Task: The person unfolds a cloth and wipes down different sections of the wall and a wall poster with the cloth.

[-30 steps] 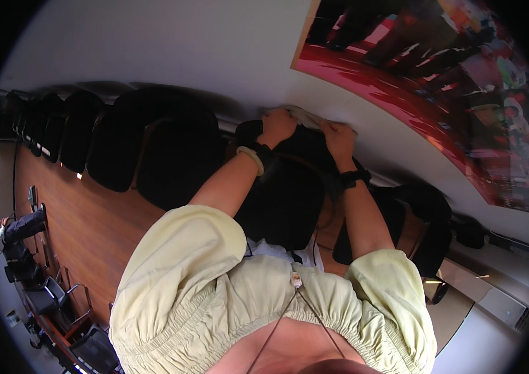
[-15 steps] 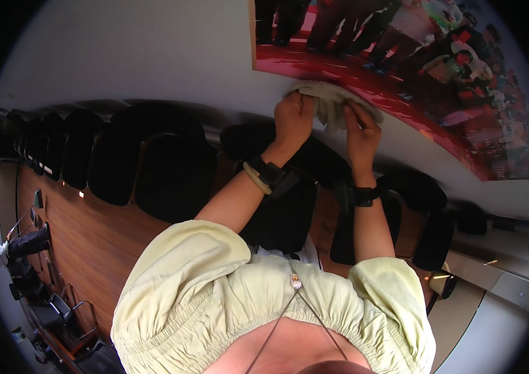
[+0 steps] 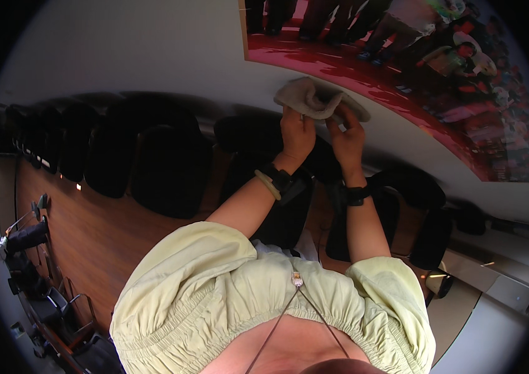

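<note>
A folded grey-beige cloth (image 3: 305,98) is held up in front of the white wall, just below the lower edge of a large framed picture (image 3: 364,68). My left hand (image 3: 297,134) pinches the cloth's near edge from below, its fingers closed. On the other side of a fold, my right hand (image 3: 347,134) grips the cloth between thumb and fingers. The cloth sags into a dip between the two hands. Whether it touches the wall, I cannot tell.
Black chairs (image 3: 171,168) line the wall on both sides, one directly under my arms. Wooden floor (image 3: 102,218) stretches away to the left. Another person (image 3: 18,240) stands at the far left, near more chairs. A pale ledge (image 3: 495,274) runs along the right.
Both hands have come down and slightly left, drawing the cloth away from the picture's lower edge. The cloth has shifted from hanging between my hands to a folded, curled shape.
</note>
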`<state>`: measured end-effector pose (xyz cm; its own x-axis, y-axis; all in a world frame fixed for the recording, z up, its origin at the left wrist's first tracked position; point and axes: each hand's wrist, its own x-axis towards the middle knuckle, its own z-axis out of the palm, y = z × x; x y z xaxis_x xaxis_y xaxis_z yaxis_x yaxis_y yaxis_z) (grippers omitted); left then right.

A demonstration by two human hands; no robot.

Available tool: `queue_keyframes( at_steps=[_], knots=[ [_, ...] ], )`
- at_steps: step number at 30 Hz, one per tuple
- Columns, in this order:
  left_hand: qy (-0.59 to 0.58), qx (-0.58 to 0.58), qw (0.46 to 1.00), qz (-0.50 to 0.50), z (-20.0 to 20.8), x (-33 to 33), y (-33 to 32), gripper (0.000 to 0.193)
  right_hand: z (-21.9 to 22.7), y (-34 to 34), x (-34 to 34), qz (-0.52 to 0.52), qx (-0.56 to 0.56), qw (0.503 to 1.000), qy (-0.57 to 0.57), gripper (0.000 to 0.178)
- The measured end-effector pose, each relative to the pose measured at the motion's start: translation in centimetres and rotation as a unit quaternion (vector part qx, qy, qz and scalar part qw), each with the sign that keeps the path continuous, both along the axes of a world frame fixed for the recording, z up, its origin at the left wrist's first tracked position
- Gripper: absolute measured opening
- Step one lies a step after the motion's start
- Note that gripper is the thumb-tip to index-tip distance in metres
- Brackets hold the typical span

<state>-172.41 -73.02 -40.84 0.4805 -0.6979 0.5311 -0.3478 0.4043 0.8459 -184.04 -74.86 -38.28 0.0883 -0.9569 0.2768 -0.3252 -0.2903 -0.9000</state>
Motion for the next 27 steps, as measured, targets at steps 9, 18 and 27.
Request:
queue_keyframes(
  at_steps=[9,18,27],
  knots=[
    [0.102,0.156,0.982,-0.015,-6.6,0.7,0.7,0.024,-4.4,-1.1,0.3,-0.005,0.09,0.988,0.123,0.036],
    [-0.161,0.22,0.962,0.026,-10.6,3.6,-0.6,0.014,-8.3,-3.4,2.8,0.025,0.281,0.936,0.212,0.04],
    [0.001,0.2,0.98,0.006,-6.9,3.1,-0.5,0.017,-11.2,-3.0,2.3,-0.04,0.164,0.978,0.122,0.033]
  ],
)
